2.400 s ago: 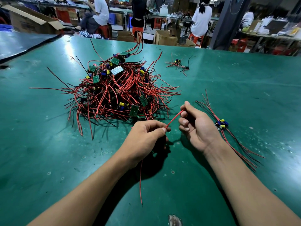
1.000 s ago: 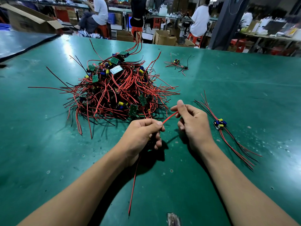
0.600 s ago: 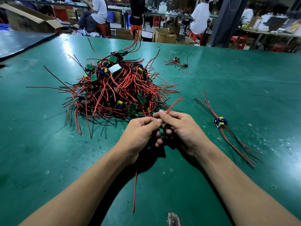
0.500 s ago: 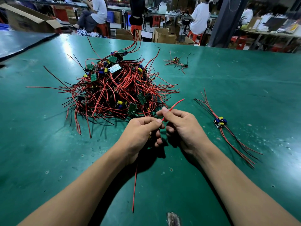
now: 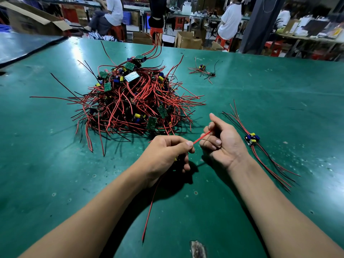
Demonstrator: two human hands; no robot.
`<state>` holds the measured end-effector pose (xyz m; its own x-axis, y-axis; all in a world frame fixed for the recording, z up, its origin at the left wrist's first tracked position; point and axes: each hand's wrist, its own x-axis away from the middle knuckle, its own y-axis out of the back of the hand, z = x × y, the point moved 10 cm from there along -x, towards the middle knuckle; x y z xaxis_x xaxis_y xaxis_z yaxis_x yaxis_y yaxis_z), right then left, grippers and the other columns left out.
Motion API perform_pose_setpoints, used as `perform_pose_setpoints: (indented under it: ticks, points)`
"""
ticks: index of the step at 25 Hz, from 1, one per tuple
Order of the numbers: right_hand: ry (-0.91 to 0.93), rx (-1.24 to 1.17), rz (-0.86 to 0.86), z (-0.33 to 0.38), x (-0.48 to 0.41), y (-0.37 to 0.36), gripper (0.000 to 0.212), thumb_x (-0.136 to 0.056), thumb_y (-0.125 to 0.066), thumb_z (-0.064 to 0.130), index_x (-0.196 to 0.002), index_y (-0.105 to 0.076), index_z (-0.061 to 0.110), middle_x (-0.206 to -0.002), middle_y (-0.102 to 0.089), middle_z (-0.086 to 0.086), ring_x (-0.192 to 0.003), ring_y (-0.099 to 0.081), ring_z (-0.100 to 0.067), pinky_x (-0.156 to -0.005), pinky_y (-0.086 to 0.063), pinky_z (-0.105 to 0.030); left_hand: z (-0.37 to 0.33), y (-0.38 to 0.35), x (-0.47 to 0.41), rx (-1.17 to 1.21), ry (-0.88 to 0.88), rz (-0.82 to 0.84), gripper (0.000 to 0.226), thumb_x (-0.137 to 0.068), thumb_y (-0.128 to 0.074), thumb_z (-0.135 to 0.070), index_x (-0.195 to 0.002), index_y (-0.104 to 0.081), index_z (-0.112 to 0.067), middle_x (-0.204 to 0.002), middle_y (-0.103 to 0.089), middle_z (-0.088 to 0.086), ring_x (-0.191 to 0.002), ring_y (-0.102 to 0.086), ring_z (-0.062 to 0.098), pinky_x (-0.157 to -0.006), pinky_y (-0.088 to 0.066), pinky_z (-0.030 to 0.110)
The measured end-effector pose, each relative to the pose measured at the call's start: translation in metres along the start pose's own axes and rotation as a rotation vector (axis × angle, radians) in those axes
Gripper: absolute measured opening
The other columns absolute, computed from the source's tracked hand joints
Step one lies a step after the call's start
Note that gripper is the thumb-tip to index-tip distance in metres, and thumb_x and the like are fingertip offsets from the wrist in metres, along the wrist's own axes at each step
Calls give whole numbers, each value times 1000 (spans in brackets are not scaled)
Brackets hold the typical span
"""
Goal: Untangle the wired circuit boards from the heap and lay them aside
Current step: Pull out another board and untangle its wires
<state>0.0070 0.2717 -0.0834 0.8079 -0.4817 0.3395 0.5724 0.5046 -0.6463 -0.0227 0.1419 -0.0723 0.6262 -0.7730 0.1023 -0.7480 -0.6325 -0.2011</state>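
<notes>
Your left hand (image 5: 167, 153) pinches one end of a red wire (image 5: 202, 138) between thumb and forefinger. Your right hand (image 5: 221, 140) is curled round the other end, and the wire runs taut between them. The heap (image 5: 134, 101) lies just beyond both hands on the green surface (image 5: 279, 94). One wired board (image 5: 251, 139) lies beside your right hand.
</notes>
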Motion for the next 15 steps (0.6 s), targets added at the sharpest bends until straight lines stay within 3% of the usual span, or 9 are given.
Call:
perform_pose_setpoints:
  ticks: [3, 8, 11, 15]
  points:
    - [-3, -78, 5, 5, 0, 0, 43, -101, -56, 30, -62, -46, 12, -47, -38, 4, -26, -22, -4, -27, -18, -16, 0, 0, 0, -7, -1, 6, 17, -94, -60, -12, -80, -68, -5, -62, -59, 9, -49, -57, 19, -48, -49, 24]
    - [145, 19, -40, 23, -1, 13, 40, -99, -58, 38, -71, -55, 9, -53, -37, 6, -33, -29, -3, -34, -24, -14, 2, 1, -1, 55, 58, 30, 16, -94, -58, -9, -98, -66, 4, -94, -72, 20, -63, -69, 25, -59, -59, 30]
    - [156, 80, -35, 22, -4, 13, 40, -97, -59, 43, -77, -60, 9, -53, -39, 7, -36, -31, -3, -35, -26, -15, 4, 0, 0, 80, 117, 69, 16, -96, -54, -6, -98, -68, 2, -90, -72, 22, -67, -71, 27, -65, -60, 32]
    - [161, 297, -77, 20, -3, 15, 68, -72, -61, 73, -93, -70, 9, -59, -43, 7, -41, -32, -4, -37, -30, -17, 5, 3, -1, 139, 129, 56, 17, -95, -52, 0, -101, -67, 3, -92, -72, 23, -67, -71, 28, -68, -60, 35]
